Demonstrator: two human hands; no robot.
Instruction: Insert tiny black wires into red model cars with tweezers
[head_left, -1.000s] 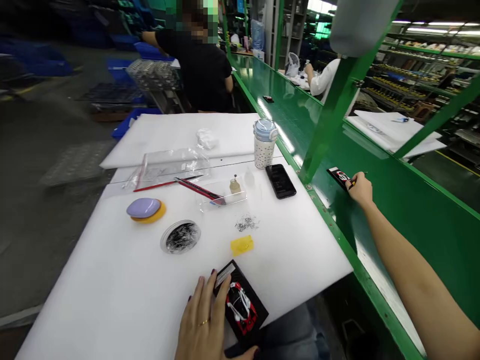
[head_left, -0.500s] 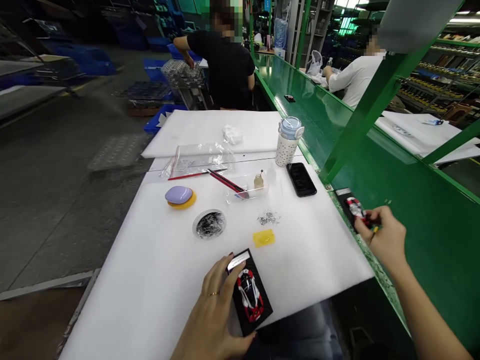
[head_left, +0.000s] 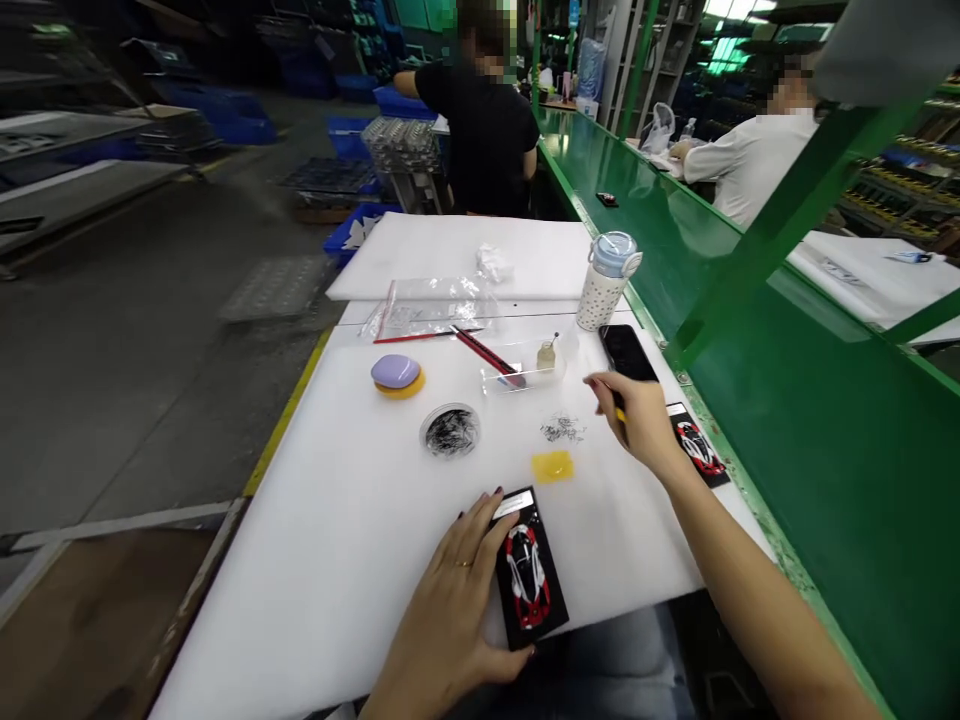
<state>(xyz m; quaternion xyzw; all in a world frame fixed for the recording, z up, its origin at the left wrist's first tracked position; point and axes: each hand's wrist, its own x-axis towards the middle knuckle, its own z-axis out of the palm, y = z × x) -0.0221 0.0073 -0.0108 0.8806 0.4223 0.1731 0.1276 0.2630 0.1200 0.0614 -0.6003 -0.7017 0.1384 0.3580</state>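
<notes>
Perhaps the right hand (head_left: 636, 412), pinching something yellow (head_left: 619, 413), scatters centre-right shreds (head_left: 562, 429) by dipping; the left hand (head_left: 461, 580), half-open, holds a car plaque (head_left: 529, 572).

Car panel (head_left: 529, 572) on table (head_left: 337, 550), cup (head_left: 600, 295) behind phone (head_left: 624, 350).

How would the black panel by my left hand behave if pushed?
The black panel looks flat and straight-edged, so it's probably stiff. Lying on the white sheet, it would likely slide rather than roll. The glossy car on it may feel slippery.
</notes>
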